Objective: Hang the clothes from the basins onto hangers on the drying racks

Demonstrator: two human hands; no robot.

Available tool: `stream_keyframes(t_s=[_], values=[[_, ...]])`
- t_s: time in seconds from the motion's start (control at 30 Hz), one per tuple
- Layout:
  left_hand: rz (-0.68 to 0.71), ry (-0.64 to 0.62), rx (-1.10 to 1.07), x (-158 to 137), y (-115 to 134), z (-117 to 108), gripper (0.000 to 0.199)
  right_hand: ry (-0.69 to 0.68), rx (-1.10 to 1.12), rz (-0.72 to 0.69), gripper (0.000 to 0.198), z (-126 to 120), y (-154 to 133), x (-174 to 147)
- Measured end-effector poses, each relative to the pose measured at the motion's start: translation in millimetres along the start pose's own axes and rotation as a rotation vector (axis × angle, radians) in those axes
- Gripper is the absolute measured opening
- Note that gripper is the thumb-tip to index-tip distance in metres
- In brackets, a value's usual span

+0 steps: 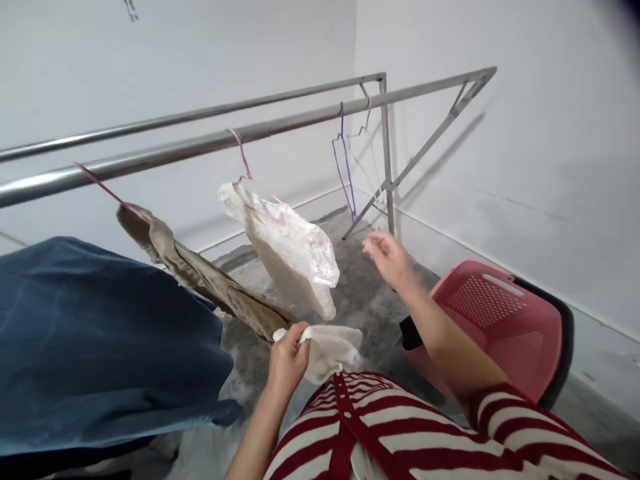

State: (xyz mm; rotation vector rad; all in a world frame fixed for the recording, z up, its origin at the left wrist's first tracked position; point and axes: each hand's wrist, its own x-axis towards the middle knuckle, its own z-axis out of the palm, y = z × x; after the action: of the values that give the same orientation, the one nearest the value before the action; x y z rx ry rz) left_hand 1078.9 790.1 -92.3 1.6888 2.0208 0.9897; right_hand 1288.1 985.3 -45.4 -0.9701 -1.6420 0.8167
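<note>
My left hand (290, 353) is closed round a white cloth garment (333, 347), which hangs bunched in front of my waist. Its exact kind cannot be made out. My right hand (389, 257) is raised with loosely bent fingers and nothing in it, just below a purple hanger (347, 167) and a white hanger (367, 133). Both bare hangers hang from the near metal rail (295, 120). Further left on that rail, a white lace top (295, 240) hangs from a pink hanger (243, 157).
A brown garment (210, 280) hangs on another pink hanger to the left. Beside it is a large dark blue garment (100, 347). A pink laundry basket (500, 320) with a dark rim stands at right near the wall. The rack's slanted leg (425, 150) stands behind my right hand.
</note>
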Motion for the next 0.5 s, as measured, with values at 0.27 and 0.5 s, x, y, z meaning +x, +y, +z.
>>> stream_keyframes(t_s=[0.27,0.5], values=[[-0.038,0.020,-0.052,-25,3,-3,0.021,0.109,-0.047,-0.119,0.052,32,-10,145],[-0.074,0.054,-0.061,-33,-2,-3,0.023,0.209,-0.166,-0.037,0.014,34,-24,141]])
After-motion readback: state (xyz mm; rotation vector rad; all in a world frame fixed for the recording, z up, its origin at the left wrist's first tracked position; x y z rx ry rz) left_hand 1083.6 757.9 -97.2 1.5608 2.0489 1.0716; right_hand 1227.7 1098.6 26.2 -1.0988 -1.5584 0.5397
